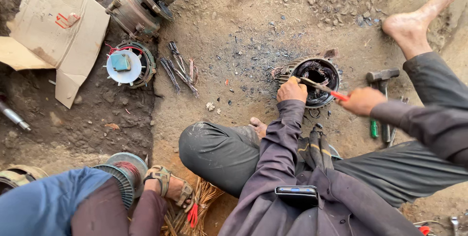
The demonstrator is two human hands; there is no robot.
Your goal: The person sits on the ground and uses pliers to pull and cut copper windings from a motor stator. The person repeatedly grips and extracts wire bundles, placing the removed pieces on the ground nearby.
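2 hands worked over a charred motor stator that sat on the dirt ground just ahead of the person's knee. At far left lay torn cardboard, then a pump housing and a white-capped motor part, with burnt wire bundles beside them. Another person's sandalled foot rested by a finned rotor. The left hand was closed on the stator's near rim. The right hand gripped a red-handled screwdriver, its tip inside the stator. A hammer lay just beyond, near a bare foot.
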